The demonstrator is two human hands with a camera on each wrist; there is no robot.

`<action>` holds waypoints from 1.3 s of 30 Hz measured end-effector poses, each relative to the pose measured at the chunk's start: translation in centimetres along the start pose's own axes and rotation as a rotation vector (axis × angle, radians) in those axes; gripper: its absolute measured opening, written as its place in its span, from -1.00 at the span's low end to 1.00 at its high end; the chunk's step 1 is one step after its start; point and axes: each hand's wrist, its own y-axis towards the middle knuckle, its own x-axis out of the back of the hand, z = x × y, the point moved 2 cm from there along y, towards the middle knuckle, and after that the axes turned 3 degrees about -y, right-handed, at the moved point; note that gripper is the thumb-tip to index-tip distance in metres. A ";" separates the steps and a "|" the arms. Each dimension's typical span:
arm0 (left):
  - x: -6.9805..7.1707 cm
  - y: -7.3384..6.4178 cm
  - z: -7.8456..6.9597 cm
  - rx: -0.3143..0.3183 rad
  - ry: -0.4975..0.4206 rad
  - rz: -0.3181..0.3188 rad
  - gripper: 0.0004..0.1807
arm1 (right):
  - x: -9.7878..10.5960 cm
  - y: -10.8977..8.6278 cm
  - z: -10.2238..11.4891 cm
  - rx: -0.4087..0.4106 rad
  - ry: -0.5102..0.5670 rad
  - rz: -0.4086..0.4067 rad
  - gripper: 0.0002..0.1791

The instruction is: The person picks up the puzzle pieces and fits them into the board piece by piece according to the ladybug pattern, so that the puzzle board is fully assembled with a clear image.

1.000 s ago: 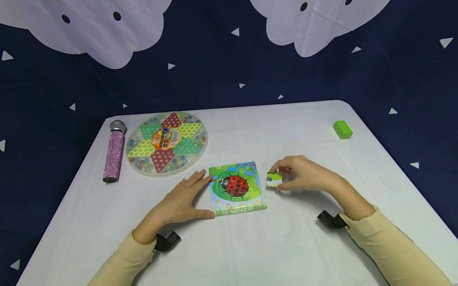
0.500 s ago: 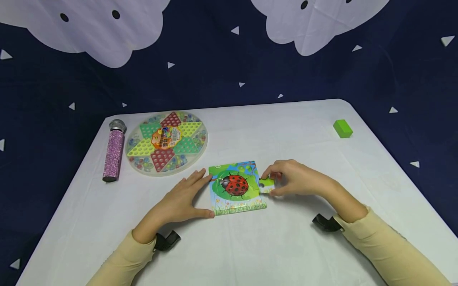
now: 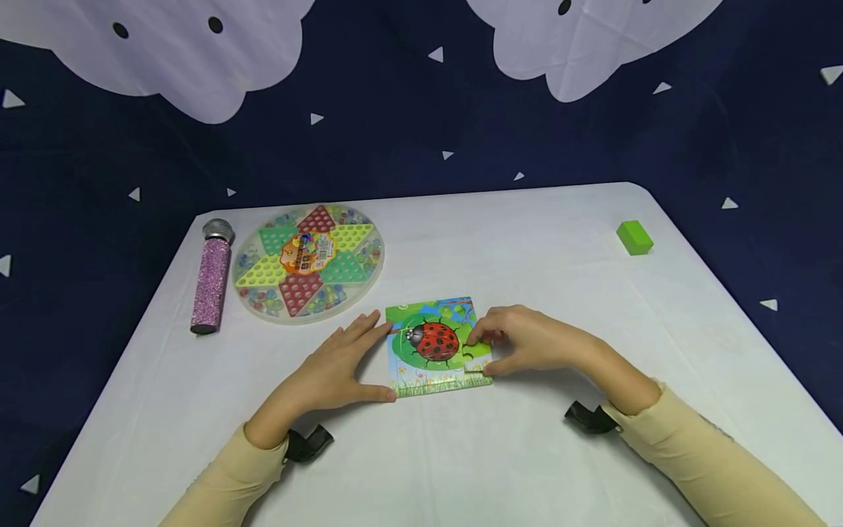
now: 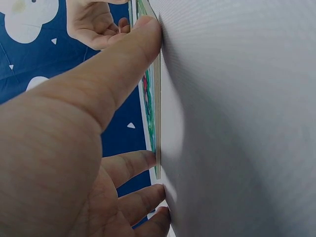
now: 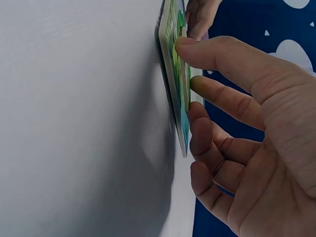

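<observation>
A square jigsaw puzzle (image 3: 415, 380) with a red ladybug on green and blue lies flat in the middle of the table. At its left edge rests my left hand (image 3: 332, 369), thumb by the near corner and fingertips along the side. My right hand (image 3: 536, 340) pinches a small green and white puzzle piece (image 3: 476, 360) between thumb and fingers, over the puzzle's right side. In the right wrist view the piece lies close against the puzzle's face, and the other fingers are curled. The left wrist view has the left thumb at the puzzle's edge.
Behind on the left sit a round Chinese checkers set (image 3: 308, 263) with marbles and a pink glitter microphone (image 3: 212, 282). A green block (image 3: 635, 238) stands at the far right of the white table (image 3: 500, 241). A dark blue patterned cloth (image 3: 382, 95) hangs behind.
My right hand has moved left with the puzzle piece, from beside the puzzle onto its right part. The left hand has stayed at the left edge.
</observation>
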 end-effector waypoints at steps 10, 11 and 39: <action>0.2 0.2 -0.1 -0.002 0.004 -0.002 0.24 | -0.5 0.9 0.7 0.038 -0.013 0.039 -0.62; 0.2 0.2 -0.1 -0.003 0.003 -0.001 0.24 | -0.6 0.9 0.8 0.041 -0.015 0.043 -0.62; 0.7 -0.3 0.2 0.006 -0.048 -0.008 0.26 | -0.1 0.6 0.8 0.057 -0.025 -0.012 -0.51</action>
